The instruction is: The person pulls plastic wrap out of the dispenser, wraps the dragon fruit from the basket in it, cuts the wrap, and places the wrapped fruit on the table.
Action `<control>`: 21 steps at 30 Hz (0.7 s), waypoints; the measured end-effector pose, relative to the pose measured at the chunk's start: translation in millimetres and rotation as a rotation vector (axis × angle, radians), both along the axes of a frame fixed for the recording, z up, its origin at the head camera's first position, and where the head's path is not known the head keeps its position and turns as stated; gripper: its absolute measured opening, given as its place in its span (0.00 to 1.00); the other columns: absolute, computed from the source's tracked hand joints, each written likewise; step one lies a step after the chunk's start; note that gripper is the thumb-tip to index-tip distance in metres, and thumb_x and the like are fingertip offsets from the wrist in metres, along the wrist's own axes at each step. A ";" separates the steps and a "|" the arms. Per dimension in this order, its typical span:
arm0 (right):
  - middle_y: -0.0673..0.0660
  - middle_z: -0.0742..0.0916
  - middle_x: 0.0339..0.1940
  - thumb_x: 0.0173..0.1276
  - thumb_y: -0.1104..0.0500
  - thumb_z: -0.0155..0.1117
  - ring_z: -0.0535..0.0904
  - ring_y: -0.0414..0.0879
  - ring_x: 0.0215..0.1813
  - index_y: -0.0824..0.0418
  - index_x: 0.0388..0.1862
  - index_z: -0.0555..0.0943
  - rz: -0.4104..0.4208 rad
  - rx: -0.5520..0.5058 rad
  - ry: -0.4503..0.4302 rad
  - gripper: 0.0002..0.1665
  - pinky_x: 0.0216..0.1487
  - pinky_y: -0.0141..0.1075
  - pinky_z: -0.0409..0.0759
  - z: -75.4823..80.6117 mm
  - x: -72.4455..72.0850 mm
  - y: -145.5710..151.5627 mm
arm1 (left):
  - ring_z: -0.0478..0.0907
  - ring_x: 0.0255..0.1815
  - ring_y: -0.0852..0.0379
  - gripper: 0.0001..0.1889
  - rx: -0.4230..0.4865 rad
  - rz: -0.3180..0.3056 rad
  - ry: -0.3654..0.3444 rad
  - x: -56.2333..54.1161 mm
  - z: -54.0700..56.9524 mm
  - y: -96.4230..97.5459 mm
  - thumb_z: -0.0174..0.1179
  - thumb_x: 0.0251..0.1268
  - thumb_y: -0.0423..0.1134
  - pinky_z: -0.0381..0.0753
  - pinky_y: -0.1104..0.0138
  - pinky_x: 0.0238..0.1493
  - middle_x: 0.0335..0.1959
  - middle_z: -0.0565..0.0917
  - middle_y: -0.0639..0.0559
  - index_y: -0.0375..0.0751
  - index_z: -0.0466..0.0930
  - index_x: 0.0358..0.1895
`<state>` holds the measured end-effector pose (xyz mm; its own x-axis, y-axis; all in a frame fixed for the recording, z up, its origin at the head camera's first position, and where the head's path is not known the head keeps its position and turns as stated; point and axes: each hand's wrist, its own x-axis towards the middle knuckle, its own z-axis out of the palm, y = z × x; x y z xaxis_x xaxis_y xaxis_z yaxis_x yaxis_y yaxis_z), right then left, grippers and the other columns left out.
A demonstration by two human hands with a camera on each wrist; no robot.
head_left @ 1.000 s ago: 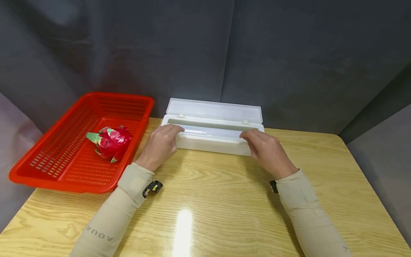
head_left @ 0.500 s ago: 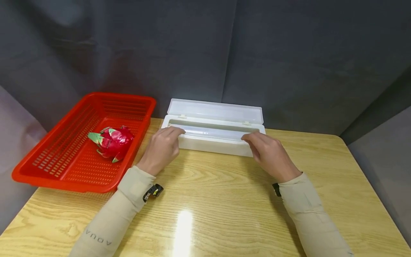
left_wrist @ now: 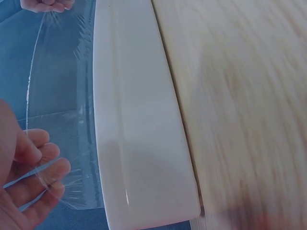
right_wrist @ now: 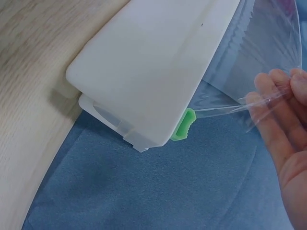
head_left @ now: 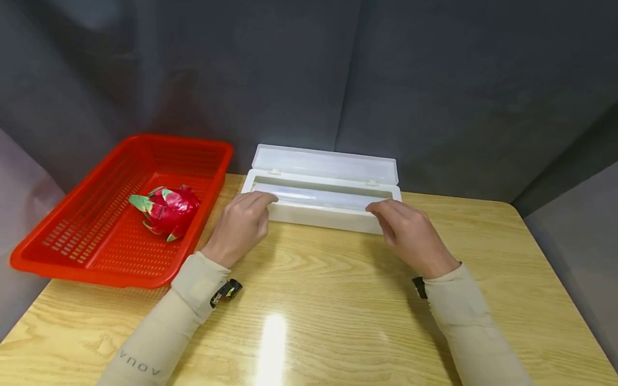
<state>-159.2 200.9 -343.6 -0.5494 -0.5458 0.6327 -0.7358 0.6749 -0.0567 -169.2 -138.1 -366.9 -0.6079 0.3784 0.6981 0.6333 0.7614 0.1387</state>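
Observation:
A long white cling film dispenser (head_left: 323,217) stands near the table's back edge, its translucent lid (head_left: 323,163) tipped back. Inside lies a roll (head_left: 318,197) of clear film. My left hand (head_left: 241,225) pinches the film's free edge near the left end; my right hand (head_left: 410,230) pinches it near the right end. In the left wrist view the cling film (left_wrist: 57,81) spans between both hands above the white front wall. The right wrist view shows it creased at the fingertips (right_wrist: 264,81), and a green toothed cutter (right_wrist: 183,125) at the dispenser's corner.
To the left, a red perforated basket (head_left: 92,276) holds a pink dragon fruit (head_left: 174,212) with green tips. The wooden table (head_left: 328,311) extends in front of the dispenser, and a dark curtain (head_left: 410,96) hangs behind it.
Both hands keep their pinch on the cling film. The right hand shifts slightly rightward in the view, widening the gap between the hands a little. Dispenser and basket stay in place.

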 end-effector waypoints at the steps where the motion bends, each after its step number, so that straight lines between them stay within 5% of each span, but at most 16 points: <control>1: 0.59 0.90 0.38 0.62 0.78 0.66 0.88 0.51 0.37 0.65 0.45 0.83 0.001 0.001 0.003 0.16 0.36 0.43 0.88 0.5 0.6 0.2 | 0.90 0.46 0.46 0.11 0.003 0.000 -0.002 0.3 0.7 0.0 0.58 0.63 0.24 0.88 0.54 0.56 0.43 0.92 0.43 0.34 0.87 0.45; 21: 0.59 0.91 0.38 0.59 0.79 0.68 0.89 0.51 0.37 0.66 0.44 0.84 0.032 -0.013 0.033 0.16 0.36 0.43 0.89 8.1 6.7 -0.1 | 0.91 0.44 0.45 0.09 0.035 0.013 -0.004 6.9 8.7 3.2 0.61 0.62 0.26 0.89 0.53 0.53 0.42 0.92 0.42 0.34 0.88 0.43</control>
